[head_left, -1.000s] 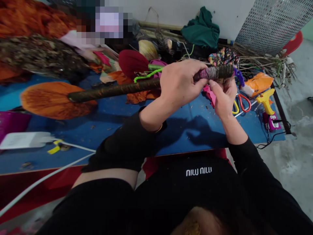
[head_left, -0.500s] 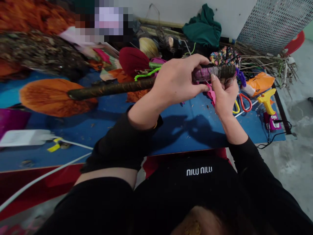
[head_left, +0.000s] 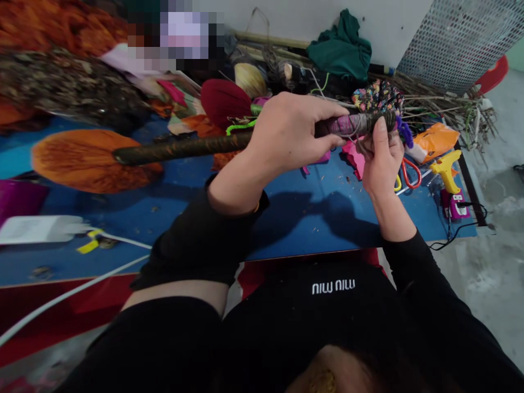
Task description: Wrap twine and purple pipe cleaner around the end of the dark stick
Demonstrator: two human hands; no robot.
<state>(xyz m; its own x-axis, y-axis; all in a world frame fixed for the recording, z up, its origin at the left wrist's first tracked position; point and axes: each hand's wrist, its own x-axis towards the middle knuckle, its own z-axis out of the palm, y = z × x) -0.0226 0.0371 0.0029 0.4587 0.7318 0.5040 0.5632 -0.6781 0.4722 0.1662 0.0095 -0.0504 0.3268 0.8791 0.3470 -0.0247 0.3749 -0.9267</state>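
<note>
A: "Left hand?"

B: "Grip closed around the dark stick, thumb opposite the fingers."

A: "Right hand?"

B: "Grip closed on the wound end, thumb on top, fingers curled (their exact contact: cannot tell)."

A: "Stick position?"

B: "Above the blue counter. Other end against the orange cloth bulb; purple-grey yarn wraps it between the hands. Yellow glue gun near the right edge."
</note>
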